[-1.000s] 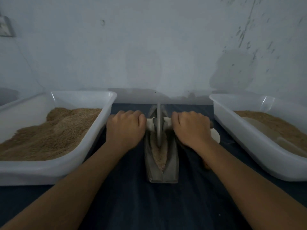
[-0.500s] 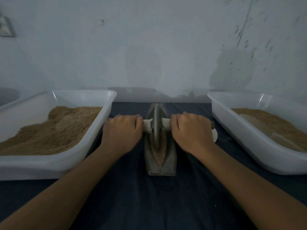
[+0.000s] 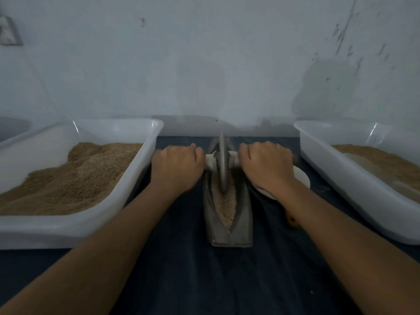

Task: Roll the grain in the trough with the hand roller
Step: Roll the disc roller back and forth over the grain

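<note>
Gripping the hand roller point(image 3: 222, 163) from both sides, two hands work at the middle of the desk point(image 3: 204, 280), which is covered in dark blue cloth. One left hand point(image 3: 176, 167) curls its fingers over the left end of the pale axle; one right hand point(image 3: 268, 165) curls over the right end. Both forearms reach forward, knuckles up, wrists roughly level.

One roller: a thin grey disc standing upright on edge, set on a whitish cross-handle. Its lower rim sits in the far half of one trough point(image 3: 228, 214), a narrow, boat-shaped grey vessel pointing toward the desk's far edge. One bed of pale, coarse grain point(image 3: 226, 208) lies in the groove, visible mostly on the near side of the disc.

Two white plastic tubs: left tub point(image 3: 141, 178) at the left edge holds heaped tan granular material; right tub point(image 3: 341, 178) at the right edge holds a similar layer. One small white dish point(image 3: 302, 178) lies partly hidden beneath the right wrist.
</note>
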The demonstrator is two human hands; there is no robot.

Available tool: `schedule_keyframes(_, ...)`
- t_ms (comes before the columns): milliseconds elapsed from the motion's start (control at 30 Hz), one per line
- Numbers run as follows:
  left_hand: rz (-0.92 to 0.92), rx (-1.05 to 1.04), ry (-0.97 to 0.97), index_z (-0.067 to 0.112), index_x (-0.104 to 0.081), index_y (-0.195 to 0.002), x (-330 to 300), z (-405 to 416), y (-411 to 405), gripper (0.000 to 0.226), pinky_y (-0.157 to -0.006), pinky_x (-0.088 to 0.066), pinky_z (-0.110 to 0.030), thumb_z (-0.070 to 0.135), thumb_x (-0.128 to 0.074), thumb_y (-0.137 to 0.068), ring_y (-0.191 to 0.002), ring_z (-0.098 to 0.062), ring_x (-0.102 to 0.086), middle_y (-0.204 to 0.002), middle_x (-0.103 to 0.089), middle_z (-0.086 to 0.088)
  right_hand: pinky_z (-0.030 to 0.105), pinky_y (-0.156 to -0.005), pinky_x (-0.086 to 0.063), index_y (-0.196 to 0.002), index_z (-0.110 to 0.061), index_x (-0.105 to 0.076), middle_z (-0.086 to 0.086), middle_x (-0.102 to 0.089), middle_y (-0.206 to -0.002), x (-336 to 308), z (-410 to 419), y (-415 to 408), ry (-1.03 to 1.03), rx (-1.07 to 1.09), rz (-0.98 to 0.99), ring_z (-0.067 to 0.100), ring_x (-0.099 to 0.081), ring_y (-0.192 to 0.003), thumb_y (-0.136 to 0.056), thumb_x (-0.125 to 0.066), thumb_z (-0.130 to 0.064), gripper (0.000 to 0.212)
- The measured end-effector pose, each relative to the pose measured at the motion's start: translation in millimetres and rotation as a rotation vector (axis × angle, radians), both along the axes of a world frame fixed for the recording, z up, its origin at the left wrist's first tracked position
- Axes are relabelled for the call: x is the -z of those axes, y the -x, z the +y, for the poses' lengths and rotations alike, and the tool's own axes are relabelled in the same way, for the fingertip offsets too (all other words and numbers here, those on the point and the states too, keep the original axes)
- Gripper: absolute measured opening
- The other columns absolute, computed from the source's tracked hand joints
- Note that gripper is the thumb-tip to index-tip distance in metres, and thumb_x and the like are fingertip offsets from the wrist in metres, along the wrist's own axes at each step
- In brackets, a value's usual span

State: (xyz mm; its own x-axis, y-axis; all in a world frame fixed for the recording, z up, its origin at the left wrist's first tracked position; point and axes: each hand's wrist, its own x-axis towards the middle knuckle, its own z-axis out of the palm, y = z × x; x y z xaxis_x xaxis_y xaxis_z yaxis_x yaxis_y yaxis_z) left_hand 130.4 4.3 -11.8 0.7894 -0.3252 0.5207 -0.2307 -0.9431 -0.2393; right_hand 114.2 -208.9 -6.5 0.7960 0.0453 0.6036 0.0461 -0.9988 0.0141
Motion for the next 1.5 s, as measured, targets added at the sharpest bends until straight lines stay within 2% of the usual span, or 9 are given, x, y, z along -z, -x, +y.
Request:
schedule_keyframes(300, 0.053, -0.011, -0.019, 0.020, -0.035, -0.086, 0, -3, -16, 0.021, -0.060, -0.035, -0.035, 0.025, -0.040, -0.105, -0.070, -0.027, -0.057, -0.078, -0.049, 0.000, 0.034, -0.054, -0.016, -0.060, -0.021, -0.043, -0.005, -0.044, -0.060, -5, 5, -16, -0.052, 0.028, 0.014, 0.021, -0.038, -0.058, -0.097, -0.016, -0.040, 0.050)
schedule_keyframes(433, 0.013, 0.069, 0.183, 0.020, -0.068, -0.118, 5, 12, 25, 0.045, -0.059, -0.046, -0.035, 0.032, -0.025, -0.108, -0.067, -0.025, -0.061, -0.103, -0.077, -0.002, 0.034, -0.052, -0.037, -0.057, -0.019, -0.051, -0.001, -0.057, -0.058, 5, 4, 28, -0.083, -0.062, -0.087, 0.027, -0.062, -0.062, -0.104, -0.028, -0.035, 0.055)
schedule_keyframes(633, -0.046, 0.277, 0.374, 0.011, -0.055, -0.150, 12, 25, 80, 0.053, -0.089, -0.054, -0.041, 0.036, -0.035, -0.108, -0.111, -0.025, -0.070, -0.127, -0.074, -0.003, 0.039, -0.102, -0.052, -0.127, -0.021, -0.074, -0.003, -0.074, -0.126, 11, -1, 81, -0.075, -0.188, -0.155, 0.019, -0.064, -0.128, -0.105, -0.036, -0.036, 0.046)
schedule_keyframes(767, -0.023, 0.213, 0.350, 0.011, -0.057, -0.149, 7, 18, 66, 0.057, -0.084, -0.054, -0.041, 0.038, -0.028, -0.107, -0.103, -0.026, -0.071, -0.122, -0.076, -0.003, 0.031, -0.073, -0.051, -0.109, -0.028, -0.079, -0.005, -0.078, -0.110, 11, 1, 67, -0.048, -0.114, -0.125, 0.015, -0.070, -0.116, -0.105, -0.031, -0.038, 0.049)
schedule_keyframes(900, 0.010, -0.018, 0.030, 0.019, -0.064, -0.121, -2, 1, 20, 0.057, -0.067, -0.032, -0.035, 0.032, -0.012, -0.103, -0.082, -0.027, -0.061, -0.128, -0.072, 0.000, 0.027, -0.051, -0.017, -0.067, -0.022, -0.060, -0.007, -0.052, -0.058, 7, -1, 24, -0.030, 0.021, -0.008, 0.011, -0.043, -0.051, -0.098, -0.011, -0.043, 0.062)
schedule_keyframes(1000, 0.063, -0.089, -0.046, 0.023, -0.050, -0.091, -15, -12, -12, 0.038, -0.070, -0.032, -0.036, 0.029, -0.013, -0.098, -0.086, -0.029, -0.062, -0.110, -0.071, -0.005, 0.031, -0.054, -0.021, -0.061, -0.018, -0.045, -0.004, -0.045, -0.060, 6, -3, -13, -0.122, 0.024, 0.044, 0.021, -0.041, -0.057, -0.100, -0.016, -0.042, 0.055)
schedule_keyframes(1333, 0.017, 0.013, -0.046, 0.016, -0.046, -0.094, -5, -2, -5, 0.017, -0.058, -0.037, -0.035, 0.023, -0.038, -0.107, -0.067, -0.024, -0.047, -0.084, -0.056, -0.003, 0.032, -0.053, -0.019, -0.055, -0.020, -0.036, -0.004, -0.038, -0.055, 0, 4, -5, -0.059, -0.011, -0.036, 0.021, -0.036, -0.052, -0.100, -0.017, -0.039, 0.053)
schedule_keyframes(1433, 0.002, 0.116, 0.030, 0.017, -0.059, -0.101, 2, 13, 41, 0.034, -0.054, -0.045, -0.033, 0.028, -0.026, -0.106, -0.066, -0.026, -0.061, -0.101, -0.071, -0.006, 0.031, -0.056, -0.033, -0.059, -0.020, -0.054, -0.003, -0.054, -0.058, 5, 4, 37, -0.033, -0.074, -0.077, 0.025, -0.060, -0.060, -0.101, -0.021, -0.034, 0.055)
schedule_keyframes(1500, -0.010, 0.154, 0.192, 0.015, -0.066, -0.124, 8, 21, 62, 0.053, -0.071, -0.053, -0.036, 0.037, -0.021, -0.107, -0.096, -0.028, -0.073, -0.135, -0.069, -0.010, 0.030, -0.075, -0.048, -0.087, -0.021, -0.077, 0.000, -0.076, -0.084, 6, 2, 65, -0.043, -0.120, -0.143, 0.023, -0.074, -0.092, -0.104, -0.030, -0.034, 0.052)
